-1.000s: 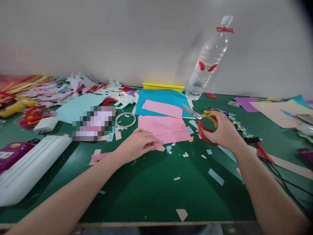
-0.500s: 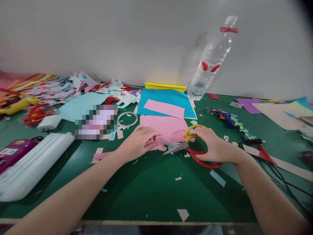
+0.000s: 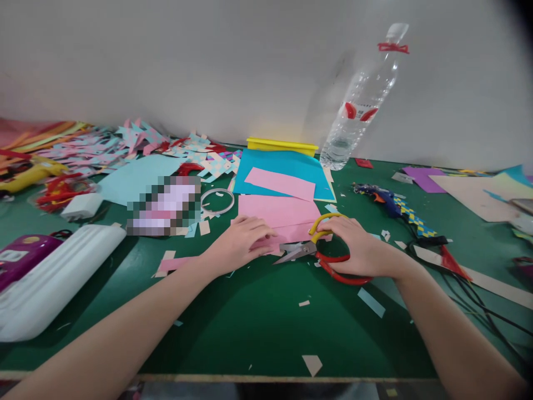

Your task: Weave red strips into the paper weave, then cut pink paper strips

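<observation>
My right hand (image 3: 360, 250) grips a pair of scissors (image 3: 316, 253) with one yellow and one red loop handle; the blades point left, low over the green table (image 3: 258, 328). My left hand (image 3: 237, 244) rests on the near edge of a pink paper sheet (image 3: 278, 214), fingers curled and pinching it. The blade tips lie just right of my left fingers. Behind it, a smaller pink strip (image 3: 280, 184) lies on a blue sheet (image 3: 283, 166).
A clear water bottle (image 3: 360, 105) leans by the wall. A yellow tray (image 3: 281, 146), a tape ring (image 3: 216, 201), a white case (image 3: 54, 278), a glue gun (image 3: 387, 200), black cables (image 3: 478, 294), woven paper pieces (image 3: 125, 144) and scraps surround the work.
My right hand brought the scissors from the right of the pink sheet down and left, turning the blades toward my left hand. My left hand stayed on the paper edge.
</observation>
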{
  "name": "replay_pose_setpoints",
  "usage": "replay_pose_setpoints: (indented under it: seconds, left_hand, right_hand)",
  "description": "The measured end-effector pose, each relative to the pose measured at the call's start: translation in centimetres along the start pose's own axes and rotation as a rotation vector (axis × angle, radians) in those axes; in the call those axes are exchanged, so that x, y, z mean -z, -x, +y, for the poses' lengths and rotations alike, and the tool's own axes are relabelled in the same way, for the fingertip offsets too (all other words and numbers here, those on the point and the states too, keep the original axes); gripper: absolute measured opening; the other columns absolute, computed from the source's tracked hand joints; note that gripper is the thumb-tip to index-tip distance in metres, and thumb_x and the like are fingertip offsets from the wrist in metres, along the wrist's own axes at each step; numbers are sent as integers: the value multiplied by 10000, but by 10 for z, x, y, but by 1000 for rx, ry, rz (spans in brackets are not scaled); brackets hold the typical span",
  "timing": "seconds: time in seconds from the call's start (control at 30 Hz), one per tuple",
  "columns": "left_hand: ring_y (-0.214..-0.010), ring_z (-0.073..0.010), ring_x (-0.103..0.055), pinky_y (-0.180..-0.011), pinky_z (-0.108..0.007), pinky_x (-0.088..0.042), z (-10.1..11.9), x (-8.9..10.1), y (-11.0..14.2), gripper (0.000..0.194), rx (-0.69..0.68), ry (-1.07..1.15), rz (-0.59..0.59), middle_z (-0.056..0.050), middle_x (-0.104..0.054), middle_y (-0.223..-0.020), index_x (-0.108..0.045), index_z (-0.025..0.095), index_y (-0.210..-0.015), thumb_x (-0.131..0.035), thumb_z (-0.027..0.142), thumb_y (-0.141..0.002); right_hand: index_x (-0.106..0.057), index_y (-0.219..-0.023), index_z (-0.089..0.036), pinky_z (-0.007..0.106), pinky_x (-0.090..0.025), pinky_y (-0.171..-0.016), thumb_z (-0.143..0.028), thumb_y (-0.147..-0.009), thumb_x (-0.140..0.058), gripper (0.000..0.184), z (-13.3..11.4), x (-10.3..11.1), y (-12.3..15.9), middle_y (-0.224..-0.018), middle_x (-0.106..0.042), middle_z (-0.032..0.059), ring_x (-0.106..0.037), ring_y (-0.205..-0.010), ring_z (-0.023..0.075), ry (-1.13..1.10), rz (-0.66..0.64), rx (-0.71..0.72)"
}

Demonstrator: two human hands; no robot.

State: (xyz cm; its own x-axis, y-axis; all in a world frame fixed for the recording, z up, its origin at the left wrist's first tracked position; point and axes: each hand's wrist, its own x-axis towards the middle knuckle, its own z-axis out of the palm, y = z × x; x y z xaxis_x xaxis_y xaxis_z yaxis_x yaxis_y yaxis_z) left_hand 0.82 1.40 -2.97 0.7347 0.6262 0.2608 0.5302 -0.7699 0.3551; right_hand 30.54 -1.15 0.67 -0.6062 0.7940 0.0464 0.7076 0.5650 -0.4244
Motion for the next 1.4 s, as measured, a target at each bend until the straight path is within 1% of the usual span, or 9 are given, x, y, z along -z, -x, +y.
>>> replay_pose_setpoints:
  seconds: [0.17, 0.33, 0.43, 0.5, 0.7, 0.83, 0.97, 1.17, 1.4]
  left_hand:
    - [-1062, -185, -525, -939, -342, -256, 2, -4, -3, 229, -2, -63, 28, -26, -621, -1113, -537, 219, -1098, -480, 379, -944]
    - [-1116, -182, -477, -928, -332, -275, 5, -4, -5, 238, -32, -52, 6, -19, -590, -1168, -530, 246, -1161, -510, 324, -937]
    - [-1087, -172, -488, -924, -327, -291, 3, -5, -5, 128, -62, 32, 12, -9, -606, -1103, -595, 231, -1022, -537, 290, -924]
    - [-1060, -171, -498, -914, -325, -310, 2, -5, -5, 96, -91, 83, 5, -11, -614, -1048, -631, 228, -935, -554, 281, -914]
    - [-1047, -167, -499, -905, -329, -344, 0, -6, -5, 145, -105, 146, -30, -17, -611, -1060, -665, 254, -985, -533, 258, -926]
    - [-1027, -172, -504, -893, -334, -356, 0, -7, -5, 147, -106, 145, -29, -17, -620, -1041, -683, 271, -975, -549, 281, -916]
    - [-1013, -178, -507, -871, -333, -370, -1, -7, -6, 155, -88, 151, -22, -19, -623, -1011, -694, 282, -986, -566, 308, -904]
    - [-1025, -175, -505, -882, -334, -373, -4, -8, -6, 171, -101, 193, -25, -28, -618, -1021, -700, 264, -957, -533, 282, -923]
    - [-1064, -178, -492, -910, -350, -369, -5, -8, -5, 182, -77, 211, -47, -35, -604, -1062, -682, 247, -962, -504, 224, -934]
  right_hand:
    - [-539, -1148, -287, 411, -379, -992, -313, -711, -652, 452, -2, 0, -2, -1236, -550, 38, -464, -1180, 253, -17, -22, -8]
    - [-538, -1164, -290, 430, -373, -1003, -301, -706, -649, 472, 1, -2, -2, -1247, -547, 40, -457, -1197, 264, -7, -32, -1]
    - [-539, -1169, -288, 441, -360, -1011, -317, -714, -649, 470, 4, -1, -2, -1253, -550, 48, -455, -1205, 274, -1, -31, 15]
    - [-547, -1161, -287, 457, -341, -1021, -349, -724, -649, 453, 8, 1, -1, -1248, -558, 53, -456, -1209, 284, 9, -30, 26]
    - [-547, -1175, -296, 476, -345, -1014, -365, -721, -649, 471, 17, 6, 4, -1252, -564, 48, -476, -1192, 288, 28, -53, -7]
    - [-545, -1197, -307, 479, -355, -1014, -352, -703, -657, 508, 17, 10, 9, -1284, -550, 41, -473, -1202, 293, 12, -97, -51]
    - [-550, -1212, -314, 475, -382, -997, -390, -702, -654, 526, 17, 14, 11, -1292, -550, 38, -483, -1195, 299, 16, -112, -86]
    - [-576, -1194, -310, 479, -367, -1012, -398, -691, -658, 517, 19, 7, 7, -1270, -565, 40, -522, -1143, 292, 1, -88, -35]
    - [-541, -1254, -321, 503, -369, -1013, -416, -683, -667, 592, 26, 7, 11, -1323, -524, 44, -452, -1229, 315, 28, -102, -95]
